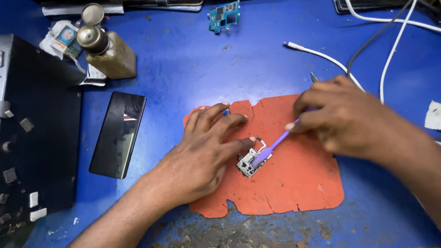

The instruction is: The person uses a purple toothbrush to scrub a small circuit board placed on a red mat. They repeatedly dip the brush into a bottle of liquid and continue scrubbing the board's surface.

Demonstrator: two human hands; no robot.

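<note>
**Brushing a small circuit board on a repair mat**

On the cracked orange mat (289, 187), which lies on the worn blue table (193, 69), a small circuit board (248, 163) is shown near the mat's middle. It is steadied by the left hand (199, 156), whose fingers are spread wide and flat, the thumb tip touching the board's upper edge. A slim purple brush (274, 145) is pinched in the closed fingers of the right hand (344, 120), and its working end is laid on the board's right side.

For the brushing to be done well, it is judged that the board should be kept pressed flat so that it cannot skate across the mat, and that short, light strokes should be drawn away from the holding thumb. Heavy pressure is best avoided, since small parts could be lifted from so slight a board.

Beside the mat, to the left, a dark phone (117, 133) is laid face up, and a metal-capped bottle (108, 49) stands further back. A second small blue board (223, 16) lies near the table's far edge, well apart from the work. White cables (394, 53) are trailed behind the right hand, and a black metal box (20, 134) occupies the left margin.
</note>
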